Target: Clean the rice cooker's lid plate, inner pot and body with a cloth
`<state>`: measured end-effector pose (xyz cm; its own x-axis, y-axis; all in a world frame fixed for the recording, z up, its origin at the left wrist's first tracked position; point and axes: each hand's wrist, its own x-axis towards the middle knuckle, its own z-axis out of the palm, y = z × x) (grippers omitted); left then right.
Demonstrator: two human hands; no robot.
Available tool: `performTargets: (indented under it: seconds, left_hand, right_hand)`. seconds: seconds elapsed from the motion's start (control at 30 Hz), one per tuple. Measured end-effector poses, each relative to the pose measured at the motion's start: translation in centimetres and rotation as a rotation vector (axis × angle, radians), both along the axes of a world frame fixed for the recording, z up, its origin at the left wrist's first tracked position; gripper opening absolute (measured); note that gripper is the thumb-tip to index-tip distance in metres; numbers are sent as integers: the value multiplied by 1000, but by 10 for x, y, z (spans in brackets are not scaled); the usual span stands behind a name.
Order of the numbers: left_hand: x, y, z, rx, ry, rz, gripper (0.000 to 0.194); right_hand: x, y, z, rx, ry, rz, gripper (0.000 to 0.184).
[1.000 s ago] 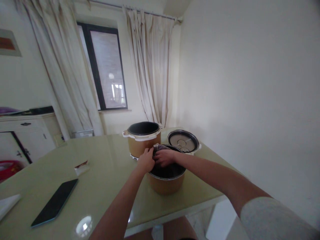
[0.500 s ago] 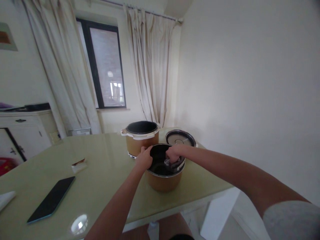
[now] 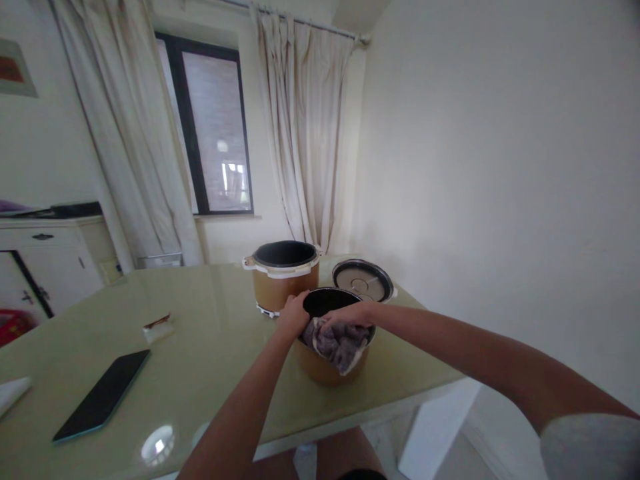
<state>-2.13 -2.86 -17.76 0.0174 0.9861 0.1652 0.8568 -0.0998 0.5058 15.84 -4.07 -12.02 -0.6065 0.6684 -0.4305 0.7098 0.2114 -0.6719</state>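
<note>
A gold inner pot (image 3: 325, 373) with a dark inside stands near the table's front edge. My left hand (image 3: 294, 316) grips its left rim. In my right hand (image 3: 345, 316) is a greyish-purple cloth (image 3: 341, 343), bunched at the pot's mouth and draped over the near rim. Part of the right hand's fingers is hidden by the cloth. Just behind stands the gold rice cooker body (image 3: 280, 287) with a white rim and dark interior. A round lid (image 3: 363, 280) lies with its inner side up, behind the pot on the right.
On the left of the greenish table (image 3: 210, 373) lie a dark phone or tablet (image 3: 103, 398), a small packet (image 3: 158, 325) and a white object (image 3: 13, 395) at the edge. A wall (image 3: 490, 200) rises to the right, and curtains (image 3: 310, 133) hang behind the table.
My right hand has come up from inside the pot towards the near rim. More of the cloth now shows, spilling over that rim. My left hand stays on the left rim.
</note>
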Motion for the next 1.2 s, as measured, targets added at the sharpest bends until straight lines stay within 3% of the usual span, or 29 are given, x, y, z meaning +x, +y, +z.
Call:
performTargets:
  seconds: [0.1,0.27,0.37,0.53,0.83,0.97,1.1,1.2]
  left_hand:
    - [0,-1,-2,17,-30,-4,67]
    - [3,-2,-3,26,-55,32,65]
    - [6,0,-2,17,-35,41,65]
    - [7,2,0,6,-13,36,65]
    - [4,-5,3,37,-94,15,64]
    - [6,-4,8,1,-71,1,66]
    - [-3,0,7,-8,-28,-106,69]
    - [-14,3,3,9,16,-164,71]
  right_hand:
    - [21,-2,19,-53,-96,102,33]
    - [37,-11,39,175,-217,208,49]
    - [21,-22,30,255,-131,194,49]
    - [-8,-31,12,393,-88,90,66]
    - [45,-24,19,391,-86,248,54]
    - [25,-32,12,474,-77,272,58]
    - [-1,-43,1,591,-28,243,62]
    - [3,-46,-3,540,3,206,58]
